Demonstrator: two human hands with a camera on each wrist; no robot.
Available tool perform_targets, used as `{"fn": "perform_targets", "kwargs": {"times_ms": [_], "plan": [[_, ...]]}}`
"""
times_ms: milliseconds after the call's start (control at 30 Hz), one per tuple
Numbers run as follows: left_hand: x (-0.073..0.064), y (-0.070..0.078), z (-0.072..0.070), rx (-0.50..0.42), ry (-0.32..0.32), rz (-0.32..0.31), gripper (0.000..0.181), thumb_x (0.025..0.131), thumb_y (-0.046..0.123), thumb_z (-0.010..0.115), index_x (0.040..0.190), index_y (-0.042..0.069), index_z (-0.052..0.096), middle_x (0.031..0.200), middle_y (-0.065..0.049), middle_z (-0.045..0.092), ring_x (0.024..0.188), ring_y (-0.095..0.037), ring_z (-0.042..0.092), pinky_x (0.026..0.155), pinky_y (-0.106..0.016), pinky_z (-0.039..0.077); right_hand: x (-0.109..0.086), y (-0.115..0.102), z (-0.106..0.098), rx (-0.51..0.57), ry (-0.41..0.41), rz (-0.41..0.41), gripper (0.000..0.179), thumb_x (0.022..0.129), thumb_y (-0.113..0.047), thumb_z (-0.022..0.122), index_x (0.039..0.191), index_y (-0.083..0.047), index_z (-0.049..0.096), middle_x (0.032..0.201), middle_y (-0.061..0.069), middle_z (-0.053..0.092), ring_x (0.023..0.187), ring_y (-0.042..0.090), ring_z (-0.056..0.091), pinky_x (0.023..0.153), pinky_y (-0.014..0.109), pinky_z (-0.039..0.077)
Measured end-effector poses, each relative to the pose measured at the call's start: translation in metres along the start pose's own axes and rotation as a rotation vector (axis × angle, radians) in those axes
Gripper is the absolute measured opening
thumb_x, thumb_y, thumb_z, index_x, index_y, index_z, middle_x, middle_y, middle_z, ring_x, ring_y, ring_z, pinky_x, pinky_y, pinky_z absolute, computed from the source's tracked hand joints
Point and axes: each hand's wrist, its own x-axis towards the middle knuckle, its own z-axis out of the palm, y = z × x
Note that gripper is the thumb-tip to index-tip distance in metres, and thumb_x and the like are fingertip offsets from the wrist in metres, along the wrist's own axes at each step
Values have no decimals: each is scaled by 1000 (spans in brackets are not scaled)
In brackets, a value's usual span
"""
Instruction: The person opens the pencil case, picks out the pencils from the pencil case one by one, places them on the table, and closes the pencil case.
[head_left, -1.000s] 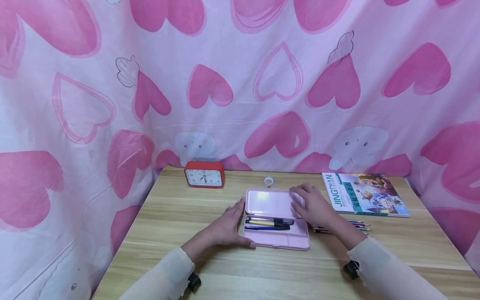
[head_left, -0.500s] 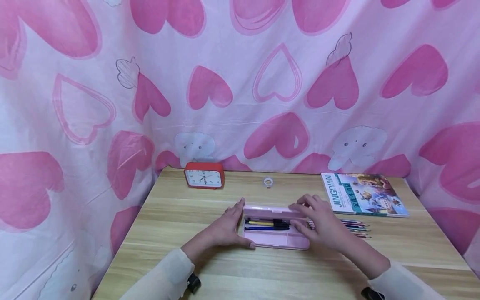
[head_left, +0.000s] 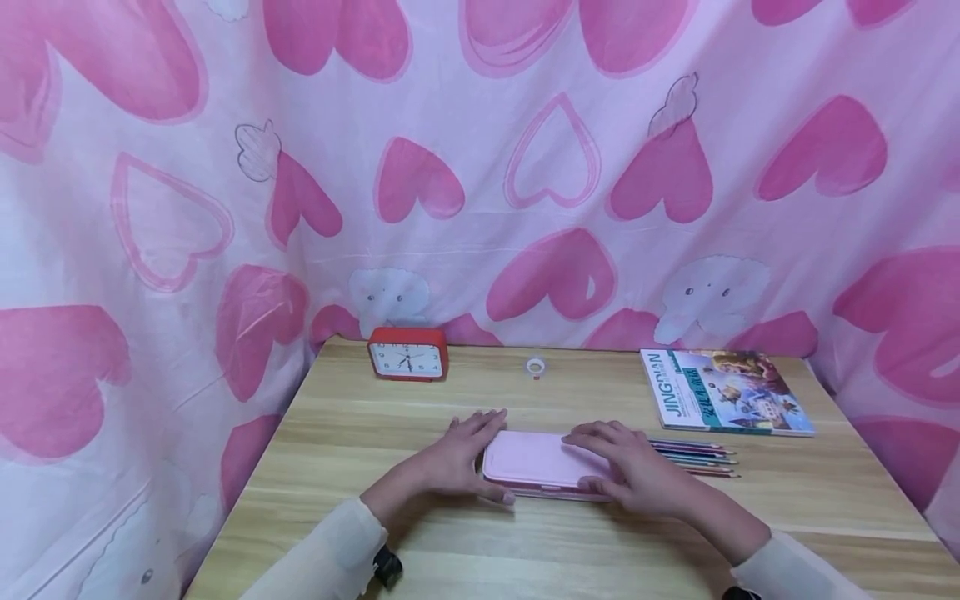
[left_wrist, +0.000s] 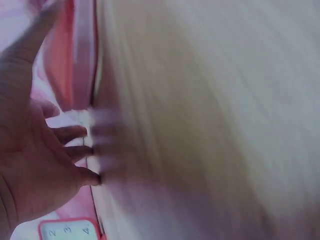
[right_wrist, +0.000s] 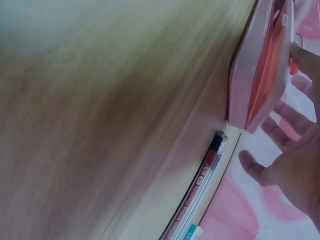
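Observation:
A pink pencil case (head_left: 525, 458) lies on the table between both hands, its lid lowered over the base. In the right wrist view a narrow gap shows between the lid (right_wrist: 276, 70) and the base (right_wrist: 247, 75). My left hand (head_left: 459, 462) rests around the case's left end, fingers spread toward the back and thumb along the front. My right hand (head_left: 626, 465) lies over the right part of the lid, its thumb at the near edge and its fingers loosely bent on top. The pens inside are now hidden.
Several pencils (head_left: 697, 458) lie right of the case, partly behind my right hand. A book (head_left: 727, 392) lies at the back right. The small tape roll (head_left: 535, 367) sits behind the case, and a red clock (head_left: 408, 353) stands at the back left.
The lid has swung forward and down from fully raised to lying over the base, covering the pens. My right hand has come toward me with it, while the left hand stays at the case's left end.

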Motion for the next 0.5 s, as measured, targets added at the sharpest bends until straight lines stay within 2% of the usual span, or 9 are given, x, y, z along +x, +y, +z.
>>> {"fn": "perform_targets", "kwargs": {"times_ms": [100, 200, 500], "plan": [[0, 7, 1, 0, 11, 33, 121, 88, 81, 76, 180, 31, 15, 184, -5, 30, 171, -32, 28, 140, -68, 9, 1, 1, 3, -38, -15, 7, 62, 103, -47, 78, 161, -38, 57, 164, -3, 59, 153, 35, 53, 120, 79, 40], [0, 14, 3, 22, 41, 40, 114, 92, 82, 71, 179, 32, 17, 179, -8, 39, 167, -33, 38, 139, -69, 11, 3, 2, 5, -76, -7, -4, 67, 101, -47, 80, 163, -37, 56, 164, -3, 60, 153, 34, 54, 119, 80, 40], [0, 18, 9, 61, 78, 30, 113, 93, 70, 79, 179, 31, 17, 176, -11, 44, 161, -33, 47, 141, -60, 16, 6, 2, 10, -102, -14, 12, 72, 99, -47, 83, 164, -41, 52, 163, -6, 60, 148, 30, 56, 116, 76, 43]]}}
